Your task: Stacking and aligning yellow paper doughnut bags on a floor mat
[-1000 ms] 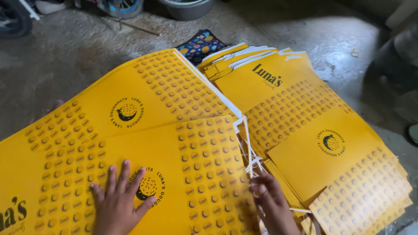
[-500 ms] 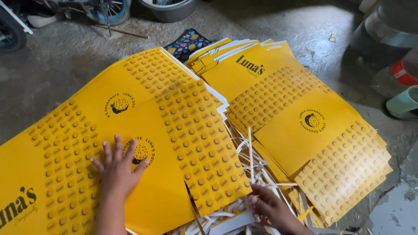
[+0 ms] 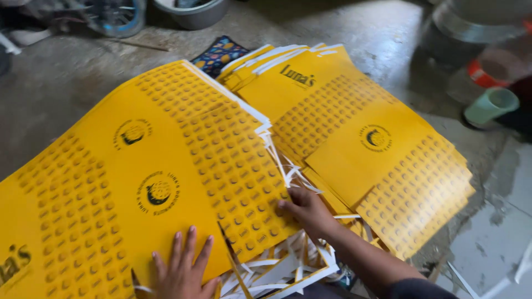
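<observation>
A thick stack of yellow printed cardboard sheets [image 3: 138,177] lies on the floor at the left, with round logos and dot patterns. My left hand [image 3: 182,271] rests flat on its near edge, fingers spread. My right hand [image 3: 306,209] grips the stack's right edge, thumb on top. A second pile of the same yellow sheets [image 3: 360,138] lies fanned out to the right. White paper offcut strips [image 3: 288,266] stick out between and under the piles.
A dark patterned cloth [image 3: 219,53] peeks out behind the piles. A metal basin [image 3: 191,11] and a wheel [image 3: 113,14] stand at the back. A green cup [image 3: 490,105] and a large pot [image 3: 471,27] sit right on the concrete floor.
The view has shifted left and down. My left hand slid toward the stack's near edge. My right hand moved up from the offcuts onto the stack's right edge.
</observation>
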